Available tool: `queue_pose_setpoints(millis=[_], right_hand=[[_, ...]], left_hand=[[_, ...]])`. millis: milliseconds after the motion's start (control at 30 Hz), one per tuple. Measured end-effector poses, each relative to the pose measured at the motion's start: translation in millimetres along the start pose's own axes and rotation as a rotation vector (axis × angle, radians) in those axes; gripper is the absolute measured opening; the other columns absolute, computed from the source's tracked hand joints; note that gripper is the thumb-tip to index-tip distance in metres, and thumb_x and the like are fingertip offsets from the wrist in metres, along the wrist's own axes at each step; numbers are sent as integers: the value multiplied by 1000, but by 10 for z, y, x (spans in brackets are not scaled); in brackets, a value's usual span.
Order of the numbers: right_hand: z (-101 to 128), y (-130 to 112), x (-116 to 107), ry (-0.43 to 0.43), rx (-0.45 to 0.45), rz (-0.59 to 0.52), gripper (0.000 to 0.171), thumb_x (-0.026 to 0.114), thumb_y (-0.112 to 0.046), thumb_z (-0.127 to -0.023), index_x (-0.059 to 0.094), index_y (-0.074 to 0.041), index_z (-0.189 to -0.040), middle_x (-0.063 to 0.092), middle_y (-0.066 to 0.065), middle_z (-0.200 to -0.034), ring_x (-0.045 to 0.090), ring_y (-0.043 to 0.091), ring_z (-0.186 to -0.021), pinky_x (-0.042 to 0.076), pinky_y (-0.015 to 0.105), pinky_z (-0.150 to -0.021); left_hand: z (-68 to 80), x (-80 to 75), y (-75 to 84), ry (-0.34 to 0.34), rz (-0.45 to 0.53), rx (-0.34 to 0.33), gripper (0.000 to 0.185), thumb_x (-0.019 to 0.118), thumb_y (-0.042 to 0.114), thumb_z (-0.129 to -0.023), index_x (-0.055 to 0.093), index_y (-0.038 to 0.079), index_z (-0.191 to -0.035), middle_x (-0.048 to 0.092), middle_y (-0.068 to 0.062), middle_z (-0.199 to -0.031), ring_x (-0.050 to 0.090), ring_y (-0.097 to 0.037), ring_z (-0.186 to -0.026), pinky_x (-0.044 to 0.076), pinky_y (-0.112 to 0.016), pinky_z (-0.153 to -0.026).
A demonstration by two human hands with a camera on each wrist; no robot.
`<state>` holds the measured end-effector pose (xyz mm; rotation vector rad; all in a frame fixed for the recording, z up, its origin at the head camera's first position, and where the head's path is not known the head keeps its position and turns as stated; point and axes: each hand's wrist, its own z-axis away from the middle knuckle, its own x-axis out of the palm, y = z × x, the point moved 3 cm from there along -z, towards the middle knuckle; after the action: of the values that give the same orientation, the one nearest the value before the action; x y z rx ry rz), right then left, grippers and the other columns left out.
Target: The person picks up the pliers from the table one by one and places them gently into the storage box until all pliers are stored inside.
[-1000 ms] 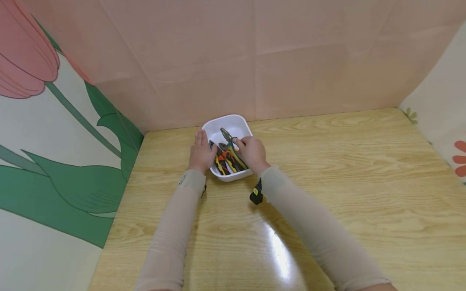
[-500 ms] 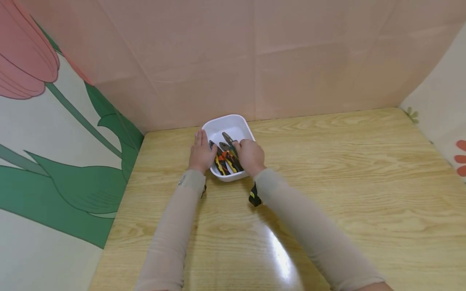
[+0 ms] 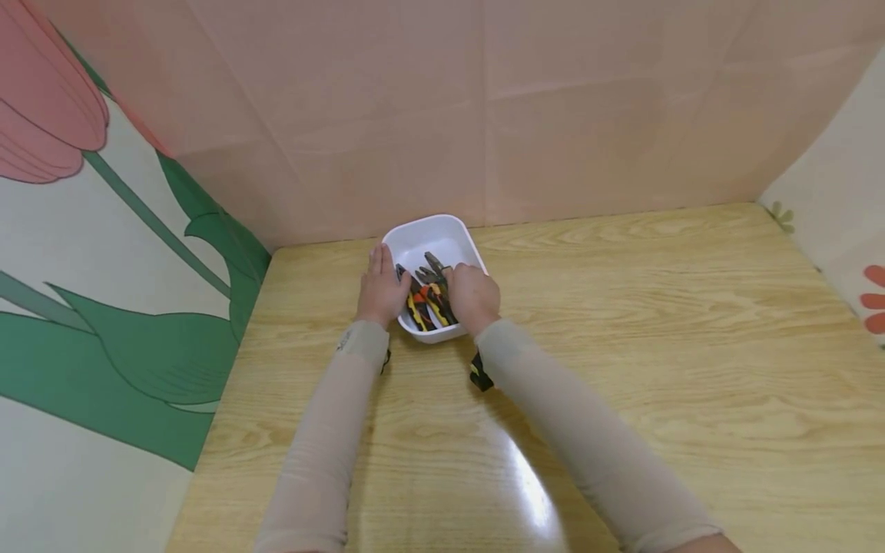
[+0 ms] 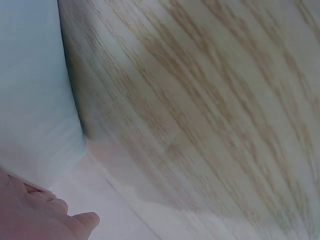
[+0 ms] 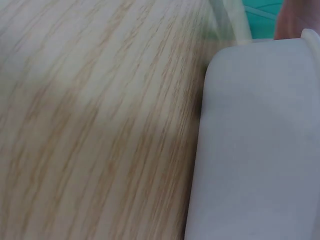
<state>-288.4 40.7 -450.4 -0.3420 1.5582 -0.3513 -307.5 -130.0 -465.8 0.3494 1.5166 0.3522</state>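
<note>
Right hand [image 3: 473, 296] reaches into a white tub [image 3: 432, 230], fingers curled over the handles of a pair of pliers [image 3: 435, 270]; whether it truly grips them or just rests on them can't be told from the head view. Pliers' metal nose points toward the back wall. Beside them, in the same tub, lie more pliers w/ orange & yellow handles [image 3: 420, 307], packed close together. Left hand [image 3: 381, 288] lies flat, fingers straight, against the tub's left outer wall, touching it. Tub sits on a light wood-grain tabletop [image 3: 622, 307], near its back-left corner, close to a pink wall panel [image 3: 484, 107]. To the left, a panel w/ a painted pink flower & green leaves [image 3: 104, 269]. Both forearms wear beige sleeves [image 3: 588, 438]. Wrist views: blurred close-ups of wood grain & the tub's white side only.
</note>
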Motion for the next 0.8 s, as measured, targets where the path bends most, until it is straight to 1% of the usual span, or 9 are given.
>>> queue_pose_setpoints(millis=[300,467,567,700,800], right_hand=[[21,-38,18,-2,2,3,39,47,-36,-108,67,-3,-104,68,15,-95,69,31,-88,59,48,-71],[47,-46,15,15,-11,-18,37,45,-30,-109,64,1,-108,68,18,-98,69,33,-91,60,47,-74],[45,-58,29,9,-48,34,34,46,-26,-108,64,4,-108,66,19,-99,68,32,-92,60,45,-74],[17,-61,69,-12,-107,133,33,49,-25,-105,63,5,-109,63,17,-101,64,29,-94,59,39,-76],[1,-51,86,-13,-108,121,34,52,-25,-105,59,7,-115,63,18,-103,64,29,-96,59,39,-80]], left_hand=[[-6,-3,-17,3,7,-6,76,39,40,-107,2,3,-162,1,-15,-170,3,-31,-156,12,-54,-125],[0,-3,-10,3,6,3,76,38,39,-107,1,2,-162,1,-16,-170,3,-32,-156,11,-54,-125],[5,1,-9,3,9,-2,76,38,39,-107,1,3,-162,1,-16,-170,3,-32,-156,11,-54,-125],[0,7,-8,1,15,-5,76,39,40,-106,2,3,-162,1,-15,-170,2,-31,-156,11,-53,-125],[-4,7,-10,3,23,-3,76,39,40,-106,3,3,-162,2,-15,-170,2,-30,-156,11,-53,-125]])
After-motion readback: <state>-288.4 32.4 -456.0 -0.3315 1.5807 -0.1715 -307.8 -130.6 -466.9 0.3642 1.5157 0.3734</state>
